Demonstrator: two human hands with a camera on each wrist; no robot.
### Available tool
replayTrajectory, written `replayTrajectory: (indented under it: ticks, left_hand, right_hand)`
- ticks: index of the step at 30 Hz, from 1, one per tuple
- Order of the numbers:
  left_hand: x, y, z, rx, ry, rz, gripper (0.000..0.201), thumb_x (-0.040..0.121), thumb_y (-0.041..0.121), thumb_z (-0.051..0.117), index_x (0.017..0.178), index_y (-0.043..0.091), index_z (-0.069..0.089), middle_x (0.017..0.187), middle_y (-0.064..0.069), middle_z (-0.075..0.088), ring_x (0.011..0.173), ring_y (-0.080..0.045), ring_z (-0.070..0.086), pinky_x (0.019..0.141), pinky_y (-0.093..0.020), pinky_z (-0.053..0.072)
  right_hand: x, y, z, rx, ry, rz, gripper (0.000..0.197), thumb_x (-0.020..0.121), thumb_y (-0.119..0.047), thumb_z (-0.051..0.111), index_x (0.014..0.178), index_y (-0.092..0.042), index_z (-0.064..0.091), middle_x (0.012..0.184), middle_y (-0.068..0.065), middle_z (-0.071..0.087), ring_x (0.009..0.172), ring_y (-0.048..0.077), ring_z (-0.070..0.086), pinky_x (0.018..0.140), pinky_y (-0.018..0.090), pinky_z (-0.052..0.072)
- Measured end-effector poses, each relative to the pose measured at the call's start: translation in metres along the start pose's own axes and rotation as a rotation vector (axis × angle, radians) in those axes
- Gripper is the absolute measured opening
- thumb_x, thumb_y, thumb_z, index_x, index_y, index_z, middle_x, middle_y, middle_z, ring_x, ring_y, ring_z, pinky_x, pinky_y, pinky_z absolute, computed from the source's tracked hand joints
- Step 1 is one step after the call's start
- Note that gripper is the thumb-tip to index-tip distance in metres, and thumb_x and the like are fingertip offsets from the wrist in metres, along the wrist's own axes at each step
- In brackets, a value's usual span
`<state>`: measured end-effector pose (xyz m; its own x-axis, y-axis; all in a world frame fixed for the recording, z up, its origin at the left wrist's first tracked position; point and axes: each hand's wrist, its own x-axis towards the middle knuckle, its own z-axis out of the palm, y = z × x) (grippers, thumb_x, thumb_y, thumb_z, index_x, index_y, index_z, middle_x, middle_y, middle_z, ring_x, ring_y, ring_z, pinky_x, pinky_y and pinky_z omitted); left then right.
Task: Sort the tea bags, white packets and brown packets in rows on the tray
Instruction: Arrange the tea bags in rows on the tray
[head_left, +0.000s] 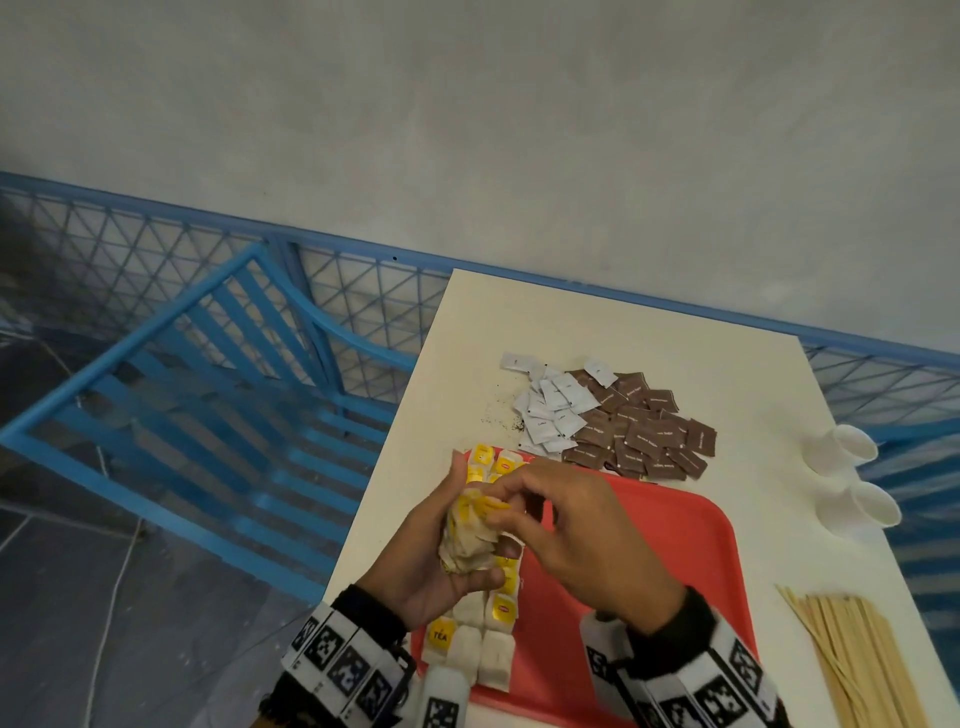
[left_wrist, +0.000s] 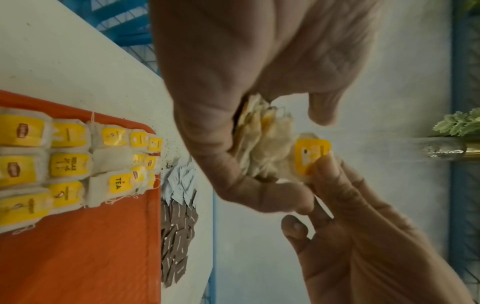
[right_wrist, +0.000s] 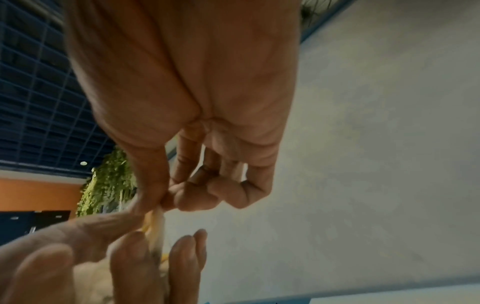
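My left hand (head_left: 441, 551) grips a bunch of tea bags (head_left: 470, 535) above the left side of the red tray (head_left: 649, 530). My right hand (head_left: 566, 525) pinches one yellow-tagged tea bag (left_wrist: 310, 159) at the top of that bunch, thumb and forefinger on its tag. Rows of tea bags (left_wrist: 64, 164) lie along the tray's left edge, partly hidden under my hands. A heap of white packets (head_left: 548, 410) and a heap of brown packets (head_left: 641, 434) lie on the cream table (head_left: 519, 317) just beyond the tray.
White plastic spoons (head_left: 852, 478) lie near the table's right edge. A bundle of wooden stirrers (head_left: 857, 660) is at the lower right. Loose tea dust (head_left: 498, 421) is scattered left of the white packets. A blue bench and railing (head_left: 208, 364) stand to the left.
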<state>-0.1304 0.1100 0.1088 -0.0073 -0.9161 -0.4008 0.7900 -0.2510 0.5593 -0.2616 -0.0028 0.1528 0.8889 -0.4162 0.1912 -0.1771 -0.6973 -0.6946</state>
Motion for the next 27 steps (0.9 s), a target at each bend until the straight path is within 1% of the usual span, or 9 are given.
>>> replayTrajectory:
  ticks: [4, 8, 11, 13, 15, 18, 22, 25, 27]
  left_hand:
    - [0.001, -0.003, 0.0, 0.062, 0.067, 0.082, 0.033, 0.085, 0.045, 0.069, 0.096, 0.013, 0.068, 0.082, -0.005, 0.059, 0.06, -0.014, 0.056, 0.046, -0.021, 0.044]
    - [-0.001, -0.006, -0.004, 0.037, 0.063, 0.121, 0.02, 0.083, 0.03, 0.078, 0.088, 0.014, 0.067, 0.079, -0.003, 0.06, 0.057, -0.014, 0.055, 0.044, -0.021, 0.043]
    - [0.0, -0.007, -0.002, 0.055, 0.088, 0.129, 0.016, 0.089, 0.028, 0.073, 0.083, 0.015, 0.067, 0.076, -0.005, 0.06, 0.058, -0.015, 0.057, 0.044, -0.022, 0.047]
    - [-0.001, -0.007, -0.002, 0.131, 0.085, 0.138, 0.011, 0.087, 0.025, 0.074, 0.081, 0.018, 0.068, 0.074, -0.006, 0.06, 0.056, -0.013, 0.055, 0.045, -0.022, 0.044]
    - [-0.002, -0.008, -0.006, 0.341, 0.108, 0.161, 0.007, 0.087, 0.02, 0.074, 0.084, 0.016, 0.069, 0.074, -0.008, 0.06, 0.054, -0.013, 0.05, 0.046, -0.022, 0.039]
    - [-0.003, -0.003, -0.009, 0.593, 0.218, 0.212, 0.013, 0.091, 0.024, 0.073, 0.096, 0.013, 0.069, 0.063, -0.001, 0.051, 0.05, -0.011, 0.037, 0.046, -0.023, 0.031]
    - [-0.005, 0.018, 0.007, 0.615, 0.216, 0.456, 0.039, 0.079, 0.037, 0.083, 0.113, 0.023, 0.07, 0.056, 0.005, 0.044, 0.045, -0.009, 0.034, 0.044, -0.02, 0.033]
    - [-0.005, 0.026, 0.021, 0.811, 0.216, 0.574, 0.023, 0.08, 0.032, 0.078, 0.094, 0.015, 0.073, 0.057, 0.009, 0.054, 0.051, -0.005, 0.045, 0.055, -0.017, 0.04]
    - [-0.005, 0.023, 0.016, 0.915, 0.177, 0.554, 0.03, 0.083, 0.042, 0.078, 0.082, 0.013, 0.07, 0.063, -0.012, 0.051, 0.057, -0.016, 0.043, 0.058, -0.031, 0.039]
  right_hand:
    - [0.003, 0.005, -0.011, 0.162, 0.119, 0.163, 0.005, 0.083, -0.02, 0.078, 0.087, -0.02, 0.075, 0.065, -0.014, 0.063, 0.063, 0.002, 0.056, 0.061, 0.007, 0.037]
    - [0.001, 0.01, -0.015, 0.226, 0.089, 0.233, 0.008, 0.088, -0.018, 0.072, 0.081, -0.02, 0.072, 0.064, -0.019, 0.061, 0.06, 0.0, 0.053, 0.059, 0.011, 0.039]
    - [-0.002, 0.01, -0.006, 0.248, 0.088, 0.23, 0.01, 0.092, -0.018, 0.068, 0.082, -0.019, 0.069, 0.068, -0.012, 0.062, 0.064, 0.004, 0.054, 0.059, 0.015, 0.04]
    - [-0.003, 0.011, -0.003, 0.229, 0.183, 0.229, 0.01, 0.093, -0.019, 0.066, 0.083, -0.02, 0.067, 0.075, -0.007, 0.065, 0.07, 0.009, 0.058, 0.061, 0.024, 0.045]
    - [-0.002, 0.009, -0.003, 0.221, 0.3, 0.213, 0.01, 0.094, -0.017, 0.065, 0.084, -0.021, 0.066, 0.078, -0.008, 0.066, 0.074, 0.011, 0.062, 0.063, 0.026, 0.048]
    - [-0.003, 0.003, -0.007, 0.206, 0.357, 0.168, 0.009, 0.093, -0.017, 0.066, 0.085, -0.022, 0.066, 0.082, -0.013, 0.068, 0.075, 0.01, 0.064, 0.061, 0.014, 0.044]
    - [-0.003, 0.001, -0.011, 0.242, 0.29, 0.139, 0.007, 0.093, -0.016, 0.066, 0.086, -0.019, 0.067, 0.079, -0.009, 0.068, 0.074, 0.013, 0.064, 0.061, 0.018, 0.045]
    - [-0.001, -0.003, -0.01, 0.345, 0.286, 0.152, 0.01, 0.094, -0.014, 0.064, 0.086, -0.02, 0.067, 0.076, -0.009, 0.067, 0.068, 0.009, 0.061, 0.059, 0.029, 0.048]
    - [-0.001, -0.003, -0.01, 0.396, 0.325, 0.167, 0.013, 0.095, -0.013, 0.063, 0.085, -0.021, 0.066, 0.075, -0.009, 0.066, 0.067, 0.008, 0.059, 0.062, 0.033, 0.048]
